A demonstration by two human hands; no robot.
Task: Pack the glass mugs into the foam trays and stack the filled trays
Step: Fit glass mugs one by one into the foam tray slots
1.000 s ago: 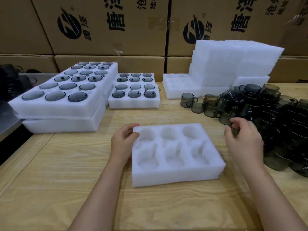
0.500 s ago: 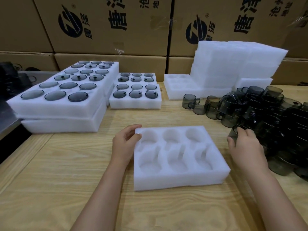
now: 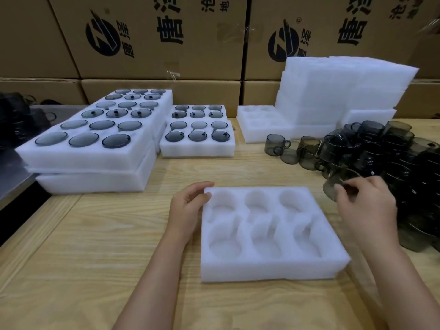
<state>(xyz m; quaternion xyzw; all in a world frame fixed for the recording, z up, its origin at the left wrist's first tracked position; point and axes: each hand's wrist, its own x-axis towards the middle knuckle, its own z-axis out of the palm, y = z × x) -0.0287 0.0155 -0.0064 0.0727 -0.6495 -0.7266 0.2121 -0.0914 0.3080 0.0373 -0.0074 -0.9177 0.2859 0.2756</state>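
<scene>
Six-pocket white foam tray (image 3: pixel 266 270) beside smoky glass mugs (image 3: pixel 392 158)

The scene is lit brightly and evenly from overhead, and only faint, soft shadows are cast around the foam tray (image 3: pixel 269 267) on the table (image 3: pixel 95 258). The white foam is nearly washed out. Straight lines are bowed towards the edges by the wide lens. The dark mugs (image 3: pixel 392 158) are slightly smeared.

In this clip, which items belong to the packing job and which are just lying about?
In the job: empty foam tray, held by the left hand; mug pinched by the right hand; mug pile; filled trays; spare tray stack.
Lying about: cardboard boxes; dark heap far left.
</scene>
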